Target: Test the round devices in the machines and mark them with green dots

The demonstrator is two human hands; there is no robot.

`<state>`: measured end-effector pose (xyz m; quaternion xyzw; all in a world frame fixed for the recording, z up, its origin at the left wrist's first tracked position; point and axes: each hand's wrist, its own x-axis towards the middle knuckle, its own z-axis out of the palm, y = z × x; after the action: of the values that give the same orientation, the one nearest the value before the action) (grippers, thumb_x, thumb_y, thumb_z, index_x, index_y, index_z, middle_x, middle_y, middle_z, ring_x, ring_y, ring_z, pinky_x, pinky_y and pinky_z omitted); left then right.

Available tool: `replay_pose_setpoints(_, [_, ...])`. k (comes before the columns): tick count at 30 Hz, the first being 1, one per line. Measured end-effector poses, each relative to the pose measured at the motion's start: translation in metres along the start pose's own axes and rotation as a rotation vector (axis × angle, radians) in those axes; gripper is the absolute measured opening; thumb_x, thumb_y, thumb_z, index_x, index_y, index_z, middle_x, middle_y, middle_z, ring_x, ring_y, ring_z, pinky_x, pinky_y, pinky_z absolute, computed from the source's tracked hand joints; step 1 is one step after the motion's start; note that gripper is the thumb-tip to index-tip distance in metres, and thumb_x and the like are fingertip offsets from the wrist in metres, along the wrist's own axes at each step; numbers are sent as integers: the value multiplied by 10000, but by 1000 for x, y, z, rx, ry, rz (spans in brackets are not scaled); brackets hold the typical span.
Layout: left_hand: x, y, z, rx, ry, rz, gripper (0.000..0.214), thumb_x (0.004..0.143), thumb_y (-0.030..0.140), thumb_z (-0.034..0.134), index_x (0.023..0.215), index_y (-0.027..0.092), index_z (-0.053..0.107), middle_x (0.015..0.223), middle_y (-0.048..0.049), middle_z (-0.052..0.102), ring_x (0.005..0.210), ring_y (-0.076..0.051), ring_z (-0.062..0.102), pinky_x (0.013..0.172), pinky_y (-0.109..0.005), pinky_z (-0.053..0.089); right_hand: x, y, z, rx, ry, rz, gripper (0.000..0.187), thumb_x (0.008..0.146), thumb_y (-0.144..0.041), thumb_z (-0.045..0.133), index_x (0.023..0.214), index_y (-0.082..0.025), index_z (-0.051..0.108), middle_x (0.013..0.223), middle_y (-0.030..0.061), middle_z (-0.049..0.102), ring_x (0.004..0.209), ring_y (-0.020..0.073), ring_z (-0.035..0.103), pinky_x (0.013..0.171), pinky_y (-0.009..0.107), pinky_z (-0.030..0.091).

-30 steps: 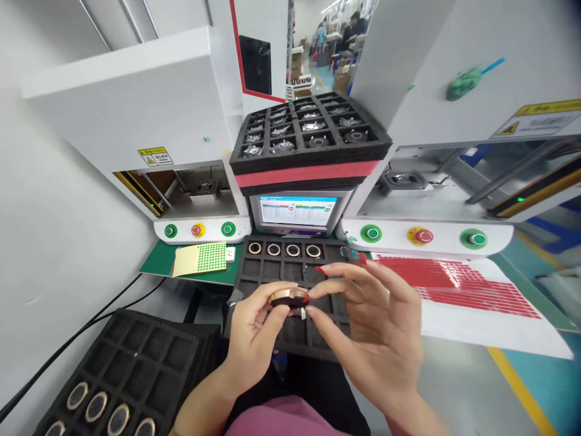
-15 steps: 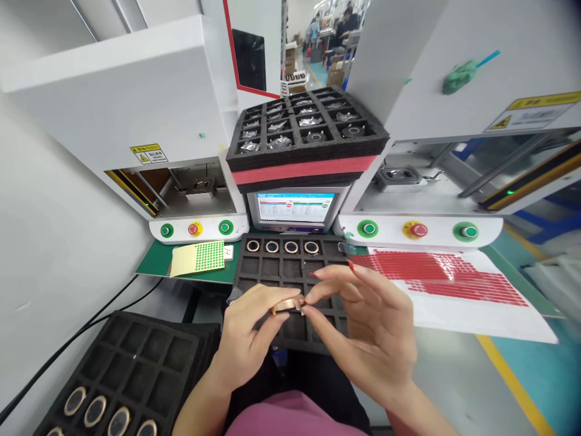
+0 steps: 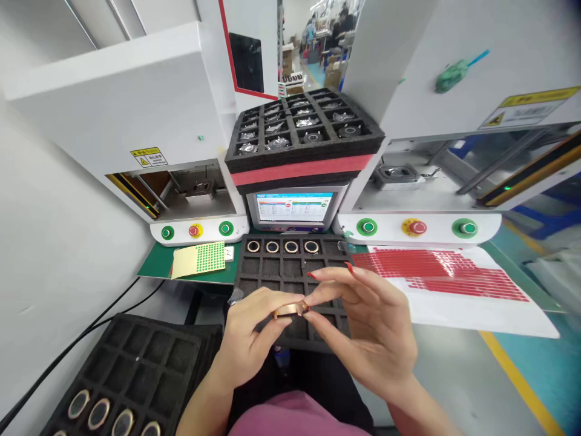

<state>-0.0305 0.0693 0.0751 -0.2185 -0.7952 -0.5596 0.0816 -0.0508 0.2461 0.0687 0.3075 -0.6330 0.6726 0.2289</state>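
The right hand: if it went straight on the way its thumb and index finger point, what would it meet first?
The gold-coloured piece in the left hand; the right hand seems to touch its end, though depth is unclear.

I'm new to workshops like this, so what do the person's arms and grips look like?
Both forearms are bare, without cables or visible sleeves. The left grip and right grip are ungloved human hands, with red fingernails on the right; the left's nails are hard to make out.
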Motion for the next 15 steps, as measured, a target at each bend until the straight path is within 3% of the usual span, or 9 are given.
replay_pose_setpoints(7, [-1, 1, 3, 8, 27, -11, 256, 950, 187, 553, 1154, 233, 700, 1032, -51, 746, 914, -164, 683, 810, -230, 502, -7, -2, 6, -106, 152, -13, 692, 784, 69, 653, 1366, -259, 471, 1100, 42, 638, 735, 112, 700, 856, 320, 620])
replay_pose_setpoints(15, [-1, -4, -4, 55, -4, -69, 234, 925, 199, 590, 1100, 249, 738, 1040, -55, 753, 904, -183, 704, 811, -239, 531, -9, 3, 1, -74, 72, 85, 595, 835, 5, 629, 1338, -267, 462, 1118, 52, 629, 722, 96, 679, 861, 325, 600])
